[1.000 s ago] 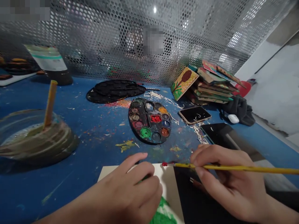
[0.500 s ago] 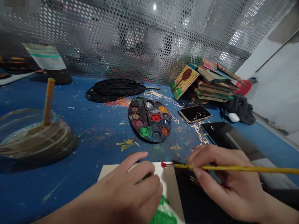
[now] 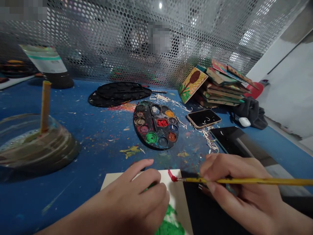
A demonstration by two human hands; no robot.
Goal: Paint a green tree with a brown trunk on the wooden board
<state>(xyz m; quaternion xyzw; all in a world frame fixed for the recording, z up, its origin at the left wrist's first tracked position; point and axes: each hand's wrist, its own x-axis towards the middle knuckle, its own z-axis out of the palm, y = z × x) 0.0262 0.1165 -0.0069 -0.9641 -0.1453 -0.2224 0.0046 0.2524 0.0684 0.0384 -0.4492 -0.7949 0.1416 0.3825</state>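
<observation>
My right hand (image 3: 242, 192) pinches a yellow-handled paintbrush (image 3: 244, 181), held nearly level. Its red-loaded tip touches a white painting board (image 3: 182, 195) near the top right corner, at the lower end of a short red stroke (image 3: 172, 175). Green paint (image 3: 171, 223) covers a lower part of the board. My left hand (image 3: 144, 199) rests over the board's left part, its index finger apart and reaching past the top edge, the other fingers bent. Its thumb is hidden. Beyond the hands sits a paint palette (image 3: 156, 130) with red, green, orange and brown wells.
Left stands a clear water container (image 3: 61, 147) with an upright stick (image 3: 45, 107). Behind are a jar (image 3: 47, 67) and dark palettes (image 3: 119, 94). To the right are a phone (image 3: 204, 118), a dark tablet-like slab (image 3: 230, 140), white shavings (image 3: 210, 142) and stacked painted boards (image 3: 220, 88).
The brush tip has moved slightly right and toward me, leaving a short red stroke on the board. My right hand has shifted with it; my left hand stays in place.
</observation>
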